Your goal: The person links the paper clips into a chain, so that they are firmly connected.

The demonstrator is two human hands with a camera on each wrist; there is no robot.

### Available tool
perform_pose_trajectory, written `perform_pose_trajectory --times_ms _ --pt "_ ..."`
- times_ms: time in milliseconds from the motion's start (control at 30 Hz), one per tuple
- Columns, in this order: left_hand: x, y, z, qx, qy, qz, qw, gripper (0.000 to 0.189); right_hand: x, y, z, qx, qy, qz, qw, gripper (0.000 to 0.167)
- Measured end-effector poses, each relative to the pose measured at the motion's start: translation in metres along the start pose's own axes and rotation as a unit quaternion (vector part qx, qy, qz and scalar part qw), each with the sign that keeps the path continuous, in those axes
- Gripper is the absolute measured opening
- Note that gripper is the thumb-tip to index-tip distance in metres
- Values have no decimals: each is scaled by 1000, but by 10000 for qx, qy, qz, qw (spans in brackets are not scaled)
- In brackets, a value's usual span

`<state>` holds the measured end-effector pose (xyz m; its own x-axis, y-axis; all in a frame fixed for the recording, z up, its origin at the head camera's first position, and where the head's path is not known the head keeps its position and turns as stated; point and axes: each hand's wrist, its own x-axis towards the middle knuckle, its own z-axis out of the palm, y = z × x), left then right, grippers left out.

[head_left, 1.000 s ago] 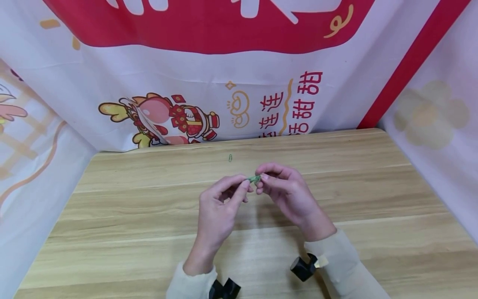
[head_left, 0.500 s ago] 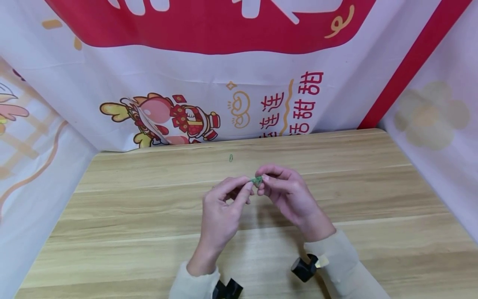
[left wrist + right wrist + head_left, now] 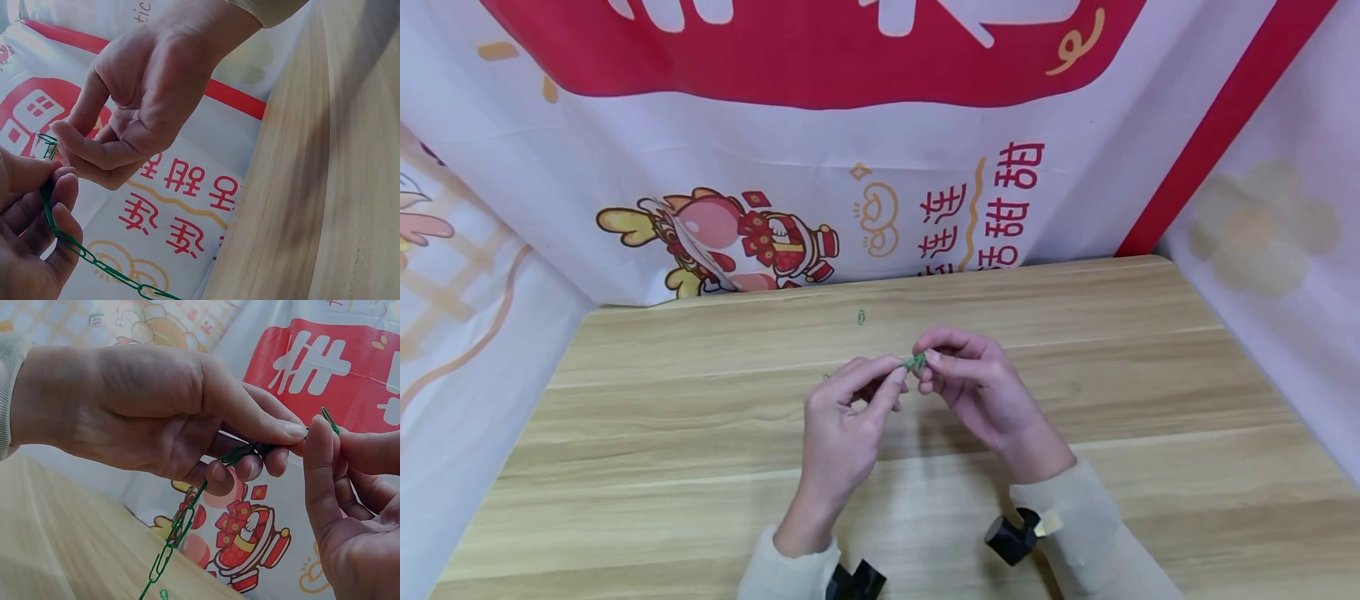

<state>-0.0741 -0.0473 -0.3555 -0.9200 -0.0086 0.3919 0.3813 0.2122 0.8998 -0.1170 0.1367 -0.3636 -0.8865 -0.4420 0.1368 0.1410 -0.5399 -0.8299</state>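
Between the fingertips of both hands are small green paper clips [image 3: 915, 362]. My left hand [image 3: 842, 425] pinches one end of a chain of linked green paper clips [image 3: 182, 522], which trails below its fingers in both wrist views. In the right wrist view, a paper clip [image 3: 331, 421] sticks up from the thumb and forefinger of my right hand [image 3: 985, 396], which pinches it close to the left fingertips. Fingers hide where the clips meet, so I cannot tell whether they are hooked together. The hands are raised over the table.
One loose green paper clip [image 3: 861, 317] lies on the wooden table [image 3: 662, 433], beyond the hands. A printed white and red cloth [image 3: 820, 133] hangs along the back edge, with more cloth at both sides.
Over the past second my left hand has shifted slightly right, toward the right hand. The clips between the fingertips have turned a little. My right hand has stayed almost still.
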Motion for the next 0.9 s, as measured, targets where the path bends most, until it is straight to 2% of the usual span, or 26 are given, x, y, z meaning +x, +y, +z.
perform_pose_trajectory --times_ms 300,533,633,900 --pt "-2 7 0 -129 -70 -77 9999 13 -1 -3 0 307 -463 -282 9981 31" --pt "-3 12 -2 -229 -46 -117 9997 13 -2 -5 0 14 -648 -393 9971 32" --pt "-2 12 -2 -95 50 -56 9999 13 -2 -6 3 -269 -451 -334 9981 29" --pt "-1 10 -4 201 337 191 9990 13 0 -4 17 -1002 609 -191 9929 20"
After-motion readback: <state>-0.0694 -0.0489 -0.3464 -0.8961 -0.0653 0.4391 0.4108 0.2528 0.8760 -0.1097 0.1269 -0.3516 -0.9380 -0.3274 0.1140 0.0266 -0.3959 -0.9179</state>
